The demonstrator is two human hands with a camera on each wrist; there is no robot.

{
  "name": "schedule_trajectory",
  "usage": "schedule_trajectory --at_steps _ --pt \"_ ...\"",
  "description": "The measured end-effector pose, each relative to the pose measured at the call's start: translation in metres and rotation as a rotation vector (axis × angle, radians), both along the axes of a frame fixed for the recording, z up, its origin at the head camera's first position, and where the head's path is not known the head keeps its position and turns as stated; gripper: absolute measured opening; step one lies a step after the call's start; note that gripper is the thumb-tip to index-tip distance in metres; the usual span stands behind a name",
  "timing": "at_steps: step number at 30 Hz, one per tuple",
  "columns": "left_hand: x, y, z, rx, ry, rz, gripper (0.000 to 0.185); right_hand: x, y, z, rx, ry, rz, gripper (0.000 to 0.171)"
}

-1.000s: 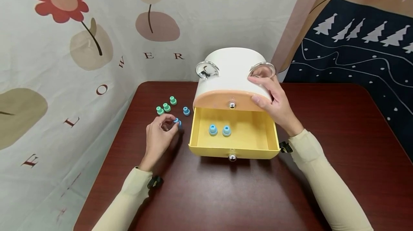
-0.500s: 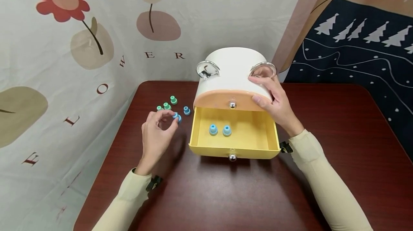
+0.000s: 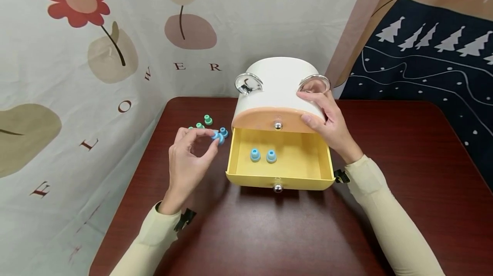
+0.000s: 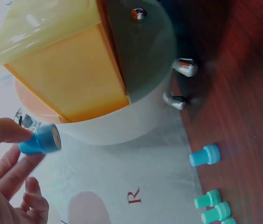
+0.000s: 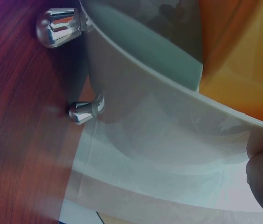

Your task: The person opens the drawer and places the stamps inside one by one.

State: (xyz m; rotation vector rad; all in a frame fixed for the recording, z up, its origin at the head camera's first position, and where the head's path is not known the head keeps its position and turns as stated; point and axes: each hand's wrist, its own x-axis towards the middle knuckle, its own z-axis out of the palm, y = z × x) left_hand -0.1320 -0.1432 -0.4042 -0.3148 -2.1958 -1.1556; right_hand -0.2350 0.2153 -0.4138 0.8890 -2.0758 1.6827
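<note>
yellow drawer [image 3: 279,162], pulled open, is my landmark; nearest me its front knob [image 3: 277,188]. inside it: two blue caps [image 3: 262,155], side by side. left of the drawer: my left hand [image 3: 188,162], fingers pinched on a third blue cap [image 3: 218,136], lifted off the wooden table [image 3: 269,224]. i judge this the carrying step; next calls for bringing the cap over the drawer and letting go. beyond the hand: one blue cap [image 3: 224,131], green caps [image 3: 203,122]. above the drawer: my right hand [image 3: 325,120], curled, steadying the white cabinet [image 3: 279,81].
</note>
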Motion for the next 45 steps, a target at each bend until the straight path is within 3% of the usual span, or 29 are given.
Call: schedule_trajectory --at_steps 11,20,28,33,45 --pt "0.004 0.010 0.012 0.034 0.022 -0.230 0.025 0.001 0.000 0.000 0.000 -0.010 0.005 0.051" --pt "0.004 0.018 0.007 0.007 -0.020 -0.369 0.026 0.000 0.000 0.000 0.003 -0.012 0.011 0.052" --pt "0.001 0.018 0.011 -0.104 -0.215 -0.453 0.020 -0.001 0.000 0.000 0.010 -0.003 0.000 0.051" --pt "-0.005 0.017 0.015 -0.164 -0.286 -0.497 0.018 0.000 0.001 -0.001 0.011 -0.006 -0.004 0.051" --pt "-0.017 0.023 0.027 -0.281 -0.485 -0.524 0.015 0.000 0.001 -0.002 0.009 0.000 -0.007 0.052"
